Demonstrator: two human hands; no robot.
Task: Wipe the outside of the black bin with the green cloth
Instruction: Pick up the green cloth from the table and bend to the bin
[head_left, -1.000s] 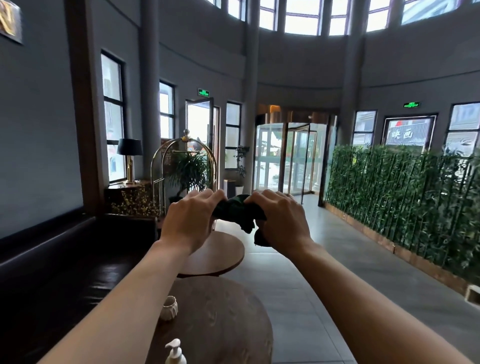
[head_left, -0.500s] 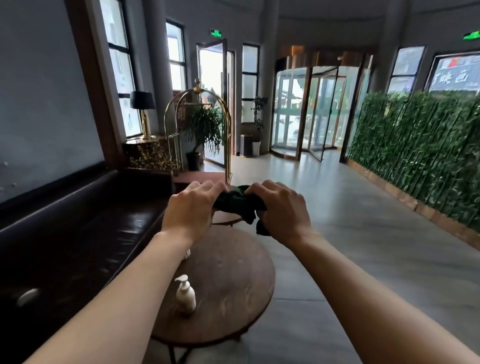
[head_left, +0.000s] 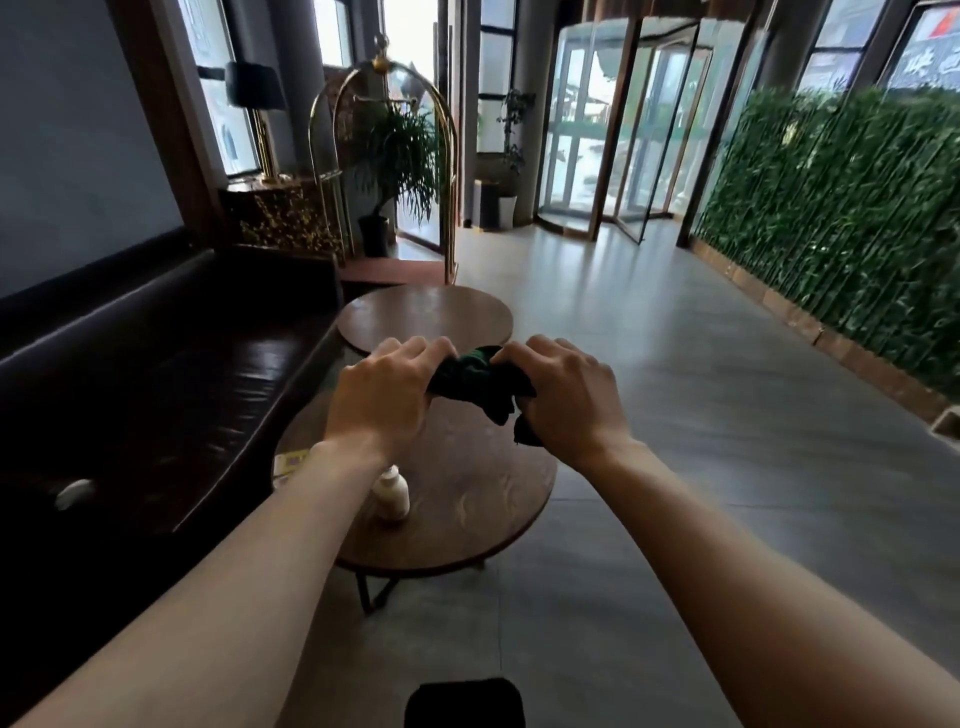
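Note:
The dark green cloth (head_left: 478, 379) is bunched up between my two hands, held out in front of me above a round table. My left hand (head_left: 384, 400) grips its left end and my right hand (head_left: 566, 400) grips its right end, where a corner of cloth hangs below the fingers. A black rounded object (head_left: 465, 701) shows at the bottom edge of the view, on the floor close to me. It may be the top of the black bin, but only a small part is visible.
A round wooden table (head_left: 467, 525) with a small white bottle (head_left: 392, 493) stands under my hands, with a second round table (head_left: 423, 317) behind it. A dark leather bench (head_left: 156, 374) runs along the left. A brass luggage cart (head_left: 384, 156), a revolving door (head_left: 623, 130) and a green plant wall (head_left: 841, 223) lie beyond.
The view has tilted down, so the near table, the floor and the black object at the bottom have come into sight. Both hands keep their hold on the cloth.

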